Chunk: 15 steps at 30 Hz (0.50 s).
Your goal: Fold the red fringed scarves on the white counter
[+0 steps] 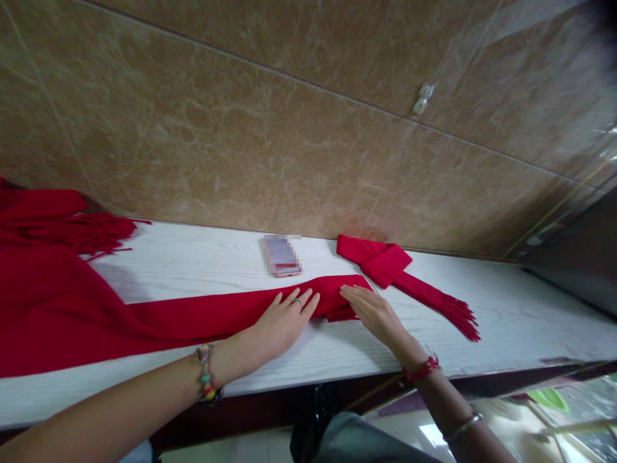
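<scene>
A long red scarf (193,316) stretches along the white tabletop, wide at the left and narrowed into a folded strip toward the middle. My left hand (284,321) rests palm down on this strip, fingers spread, with a ring on one finger. Close to the strip's folded right end, my right hand (376,314) lies with its fingers straight and flat on the cloth. Just beyond that end is a second red scarf (385,260), folded over itself, its fringe pointing right toward the front edge.
Behind the strip a phone (283,256) in a pink case lies near the wall. A heap of red fringed cloth (62,222) sits at the far left. The brown marbled wall (270,141) bounds the white table (506,315) at the back. A green basin (549,399) shows below right.
</scene>
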### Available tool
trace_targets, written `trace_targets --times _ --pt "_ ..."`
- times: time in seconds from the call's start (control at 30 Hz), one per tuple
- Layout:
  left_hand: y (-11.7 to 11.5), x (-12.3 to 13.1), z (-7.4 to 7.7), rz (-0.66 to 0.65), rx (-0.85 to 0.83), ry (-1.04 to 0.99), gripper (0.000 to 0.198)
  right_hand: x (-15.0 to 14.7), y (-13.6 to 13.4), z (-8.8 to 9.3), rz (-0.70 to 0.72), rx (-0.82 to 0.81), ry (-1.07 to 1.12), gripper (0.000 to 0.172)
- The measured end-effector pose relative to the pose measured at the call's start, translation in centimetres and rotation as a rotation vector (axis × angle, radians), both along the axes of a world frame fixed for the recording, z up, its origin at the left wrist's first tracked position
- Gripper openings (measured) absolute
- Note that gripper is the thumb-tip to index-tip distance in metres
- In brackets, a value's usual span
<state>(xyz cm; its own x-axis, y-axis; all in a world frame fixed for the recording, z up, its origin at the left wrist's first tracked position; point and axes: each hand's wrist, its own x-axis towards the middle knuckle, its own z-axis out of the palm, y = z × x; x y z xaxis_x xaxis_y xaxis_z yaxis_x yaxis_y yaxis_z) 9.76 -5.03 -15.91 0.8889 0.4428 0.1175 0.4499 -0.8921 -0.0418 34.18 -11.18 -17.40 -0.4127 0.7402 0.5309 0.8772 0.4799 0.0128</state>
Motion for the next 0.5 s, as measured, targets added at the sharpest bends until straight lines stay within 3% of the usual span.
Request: trace_targets --times 0.1,0.3,0.5 --pt "-0.4 0.3 0.4 0.020 0.065 0.012 0.053 0.1 0.0 0.0 0.010 -0.002 0.016 0.034" --pt "-0.9 0.1 0.8 -0.084 0.100 -0.068 0.052 -0.4 -0.3 0.8 -0.023 0.019 0.113 0.033" --pt "-0.7 -1.0 0.9 -0.143 -0.152 0.117 0.052 -0.3 -1.1 2.2 0.031 -0.299 0.157 0.025"
